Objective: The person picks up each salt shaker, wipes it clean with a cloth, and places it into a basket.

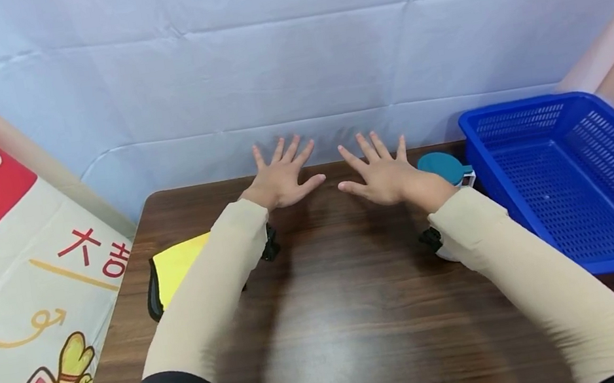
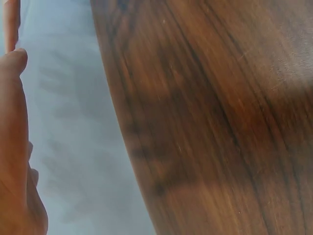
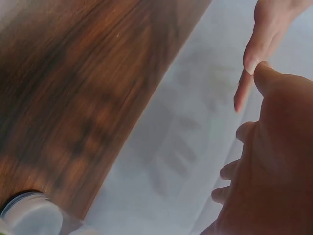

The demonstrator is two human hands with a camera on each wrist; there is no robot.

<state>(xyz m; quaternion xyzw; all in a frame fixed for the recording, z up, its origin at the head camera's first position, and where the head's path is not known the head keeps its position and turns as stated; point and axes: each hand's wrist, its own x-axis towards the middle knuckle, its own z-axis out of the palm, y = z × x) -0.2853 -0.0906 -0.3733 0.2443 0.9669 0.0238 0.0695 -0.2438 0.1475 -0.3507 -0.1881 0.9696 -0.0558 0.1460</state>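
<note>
My left hand (image 1: 281, 183) is held out over the far edge of the wooden table (image 1: 350, 317), fingers straight and spread, with nothing in it. Beside it, a small gap away, my right hand (image 1: 381, 177) is spread the same way and is also bare. In the right wrist view the right hand (image 3: 279, 161) appears above the table, with the left hand (image 3: 266, 36) beyond it. A container with a teal lid (image 1: 439, 166) stands by the right wrist, partly hidden by the forearm. Under the left forearm lies a yellow cloth with black edging (image 1: 178, 267), also partly covered.
A blue plastic basket (image 1: 534, 237) sits at the right of the table. Behind the table hangs a pale cloth backdrop (image 1: 301, 73). Printed banners (image 1: 12, 288) flank the left and right sides. A whitish round object (image 3: 36, 218) shows low in the right wrist view.
</note>
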